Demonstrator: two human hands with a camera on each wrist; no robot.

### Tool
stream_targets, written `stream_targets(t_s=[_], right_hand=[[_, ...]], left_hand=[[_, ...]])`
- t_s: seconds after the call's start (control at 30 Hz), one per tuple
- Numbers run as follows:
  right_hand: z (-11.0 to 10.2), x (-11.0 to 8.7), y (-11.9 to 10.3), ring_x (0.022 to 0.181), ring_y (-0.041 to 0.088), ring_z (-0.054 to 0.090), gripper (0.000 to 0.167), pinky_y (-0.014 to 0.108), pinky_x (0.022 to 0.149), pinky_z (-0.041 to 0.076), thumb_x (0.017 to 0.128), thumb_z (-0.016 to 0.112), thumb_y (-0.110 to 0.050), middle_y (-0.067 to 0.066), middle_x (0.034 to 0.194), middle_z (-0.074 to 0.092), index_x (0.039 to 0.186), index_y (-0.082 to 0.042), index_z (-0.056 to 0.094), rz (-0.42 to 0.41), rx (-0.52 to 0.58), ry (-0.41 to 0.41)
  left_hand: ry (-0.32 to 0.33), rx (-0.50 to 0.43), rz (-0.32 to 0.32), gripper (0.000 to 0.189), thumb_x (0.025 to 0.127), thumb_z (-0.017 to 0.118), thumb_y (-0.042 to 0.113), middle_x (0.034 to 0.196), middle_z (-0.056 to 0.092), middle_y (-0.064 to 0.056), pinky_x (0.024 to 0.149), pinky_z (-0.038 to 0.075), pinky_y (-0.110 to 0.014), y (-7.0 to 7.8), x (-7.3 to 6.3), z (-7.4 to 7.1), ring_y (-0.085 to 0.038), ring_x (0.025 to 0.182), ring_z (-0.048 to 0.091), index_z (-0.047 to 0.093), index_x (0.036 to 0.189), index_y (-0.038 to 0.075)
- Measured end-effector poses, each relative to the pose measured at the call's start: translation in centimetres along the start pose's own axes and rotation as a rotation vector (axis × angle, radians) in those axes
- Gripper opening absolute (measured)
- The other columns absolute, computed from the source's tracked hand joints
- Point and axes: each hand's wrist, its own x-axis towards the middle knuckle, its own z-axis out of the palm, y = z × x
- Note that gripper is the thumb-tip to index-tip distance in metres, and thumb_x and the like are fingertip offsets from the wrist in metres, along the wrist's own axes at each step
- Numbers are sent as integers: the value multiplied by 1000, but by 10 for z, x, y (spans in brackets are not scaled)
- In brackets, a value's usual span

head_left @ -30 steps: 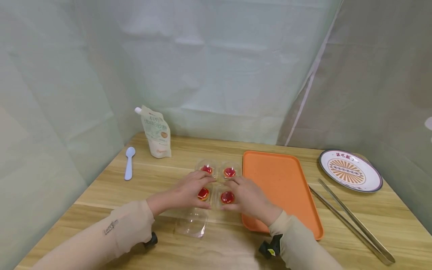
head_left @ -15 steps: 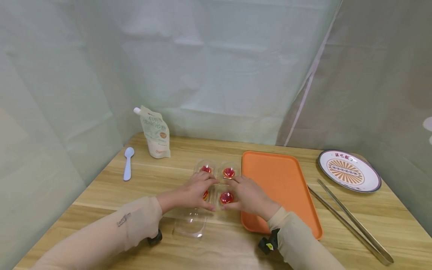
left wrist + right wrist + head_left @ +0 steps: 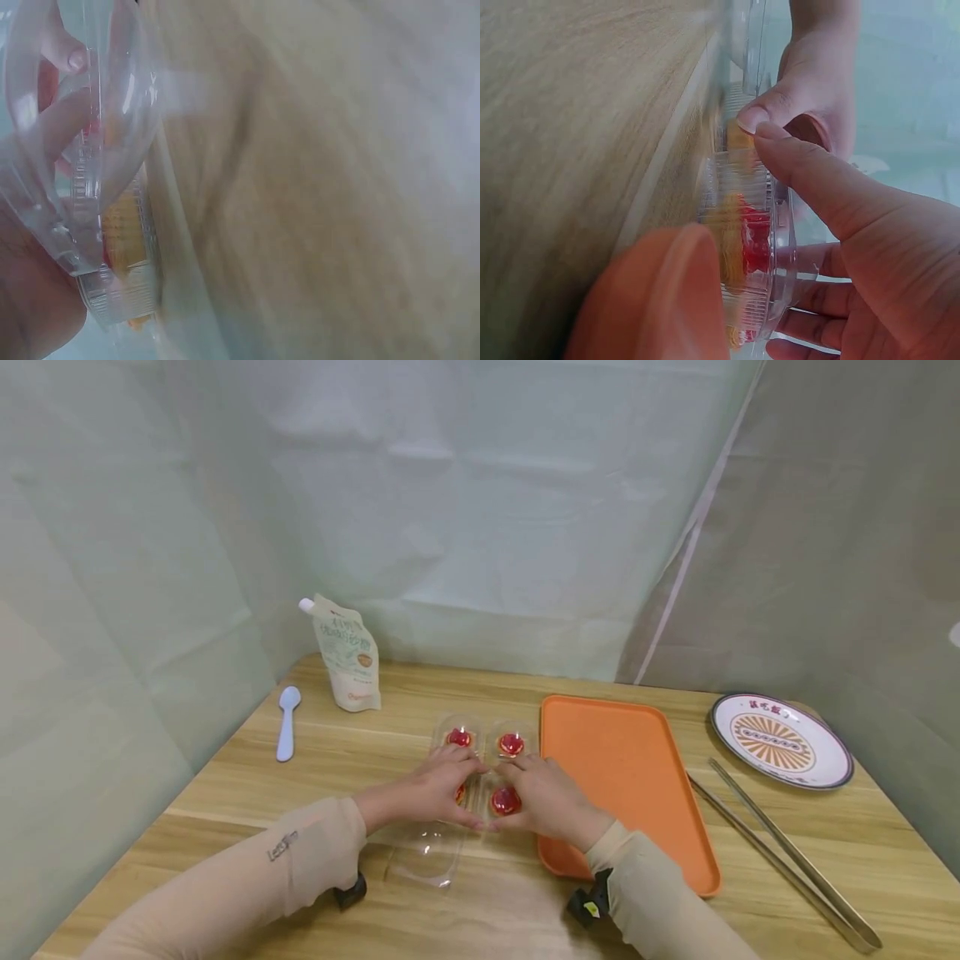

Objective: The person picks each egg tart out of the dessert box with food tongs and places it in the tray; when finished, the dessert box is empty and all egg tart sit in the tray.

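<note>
A clear plastic clamshell (image 3: 487, 799) holding four red-topped tarts (image 3: 512, 743) sits on the wooden table (image 3: 517, 910), just left of the orange tray (image 3: 622, 768). The left hand (image 3: 429, 791) and right hand (image 3: 553, 799) rest over it from either side, fingers relaxed, clenching nothing, thumb tips close together. The transparent flap (image 3: 426, 860) in front is probably its lid.

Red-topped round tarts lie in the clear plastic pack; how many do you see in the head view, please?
4: far left tart, far right tart, near right tart, and near left tart, partly hidden behind the left hand.
</note>
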Motion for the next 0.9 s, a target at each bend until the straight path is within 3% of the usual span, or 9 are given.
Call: stream_targets(t_s=[0.33,0.6,0.9], right_hand=[[1,1,1,120,34,56,83,50,103,45,74,75,-54,15,135,58,137,-6,50,3,79,27],[0,-1,1,115,34,59,87,48,101,47,74,77,-52,18,127,60,142,-8,45,6,86,24],[-8,-6,1,102,28,60,83,44,86,55,75,79,-42,18,127,56,144,-15,42,-22,114,44]], left_hand=[[-3,-53,-18,75,69,83,46,126,56,-6,106,36,-46,-1,0,1,-23,121,44,56,129,10],[6,-61,-14,76,68,82,49,127,56,-6,107,36,-47,-2,-2,0,-24,122,44,57,128,9],[16,-84,-29,71,70,81,49,127,57,-4,107,37,-48,-4,-3,-1,-24,122,45,58,125,11]])
